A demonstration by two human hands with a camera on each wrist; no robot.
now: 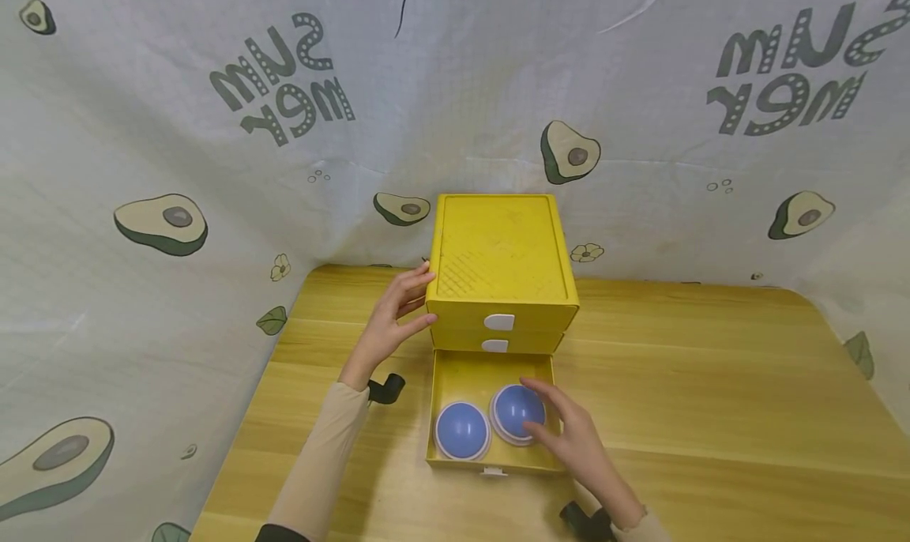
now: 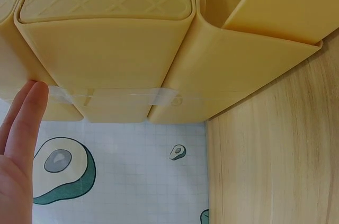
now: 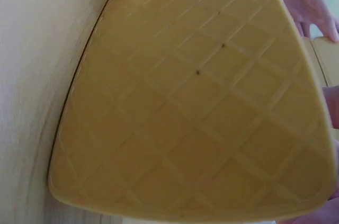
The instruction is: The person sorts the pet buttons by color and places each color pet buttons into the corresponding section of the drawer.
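A yellow drawer cabinet stands on the wooden table against the patterned backdrop. Its bottom drawer is pulled out and holds two round domed buttons with pale rims: a left blue dome button and a right blue dome button. My left hand touches the cabinet's left side, its fingers spread along the wall. Bent over the right dome button, my right hand has its thumb and fingers around it. In the right wrist view, the drawer front hides most of that hand.
Two upper drawers with white handles are closed. Another white handle is on the pulled-out drawer's front. Black wrist cameras show beside the forearms. The wooden table extends right, and a sheet printed with avocados hangs behind.
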